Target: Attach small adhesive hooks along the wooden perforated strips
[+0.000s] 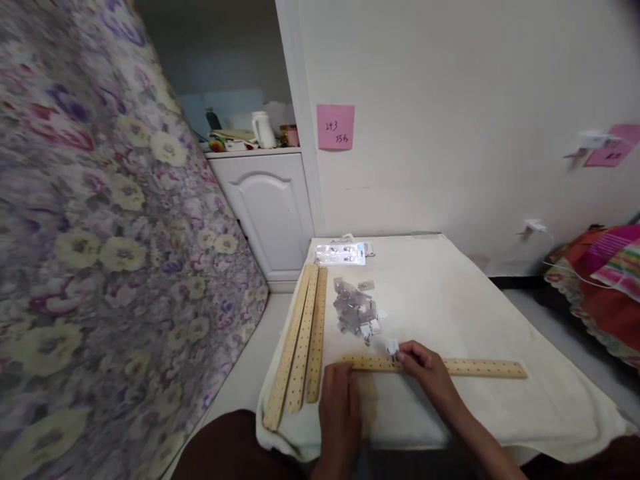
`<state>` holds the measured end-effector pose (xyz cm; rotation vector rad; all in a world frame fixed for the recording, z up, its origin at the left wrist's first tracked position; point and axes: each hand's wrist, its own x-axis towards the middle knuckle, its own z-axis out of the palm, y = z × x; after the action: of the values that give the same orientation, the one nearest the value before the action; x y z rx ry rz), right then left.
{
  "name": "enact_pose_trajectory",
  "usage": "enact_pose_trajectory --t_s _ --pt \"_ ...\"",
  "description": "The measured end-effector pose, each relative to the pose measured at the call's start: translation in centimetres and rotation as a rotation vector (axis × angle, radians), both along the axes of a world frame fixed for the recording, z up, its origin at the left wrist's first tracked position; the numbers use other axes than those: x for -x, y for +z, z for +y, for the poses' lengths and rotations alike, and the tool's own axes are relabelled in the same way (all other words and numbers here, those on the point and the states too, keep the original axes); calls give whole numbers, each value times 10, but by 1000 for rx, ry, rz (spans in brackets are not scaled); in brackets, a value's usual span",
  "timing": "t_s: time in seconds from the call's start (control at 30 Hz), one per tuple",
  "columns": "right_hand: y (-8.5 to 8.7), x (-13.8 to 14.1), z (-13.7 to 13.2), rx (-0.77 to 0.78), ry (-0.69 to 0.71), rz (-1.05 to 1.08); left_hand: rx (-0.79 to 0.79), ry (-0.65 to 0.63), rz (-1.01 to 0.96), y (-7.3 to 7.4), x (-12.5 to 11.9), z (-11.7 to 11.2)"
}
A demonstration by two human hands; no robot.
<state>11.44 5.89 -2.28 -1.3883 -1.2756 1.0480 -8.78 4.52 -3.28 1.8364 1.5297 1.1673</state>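
A pale wooden strip with rows of small holes (pixel 480 367) lies crosswise on the cloth-covered table in front of me. My left hand (pixel 340 403) is closed at the strip's left end, fingers bent over its edge. Over the middle of the strip, my right hand (pixel 427 370) pinches a small clear-and-white adhesive hook (pixel 391 347) between thumb and fingers. The hook's lower part meets the strip, but I cannot tell whether it sits in a hole. Just beyond lies a loose pile of small clear pieces with metal bits (pixel 353 307).
Three more perforated wooden strips (pixel 303 333) lie lengthwise along the table's left side. A clear blister pack (pixel 340 253) is at the far edge of the white cloth (pixel 430 293). A flowered curtain (pixel 125 253) hangs at left; red bedding (pixel 600 293) is at right.
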Motion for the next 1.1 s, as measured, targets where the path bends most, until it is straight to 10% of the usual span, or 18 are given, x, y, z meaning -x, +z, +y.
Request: enact_pose_trajectory --t_s 0.17,0.4,0.83,1.1 --pt "2 37 -13 71 116 210 345 -163 -471 15 -21 -13" --pt "-6 48 -23 60 224 81 557 -125 -735 -2 -15 -16" --pt "-2 57 32 45 307 -34 554 -63 -547 -6 5 0" --pt "-10 66 68 14 286 -234 122 44 -76 -12 15 -10"
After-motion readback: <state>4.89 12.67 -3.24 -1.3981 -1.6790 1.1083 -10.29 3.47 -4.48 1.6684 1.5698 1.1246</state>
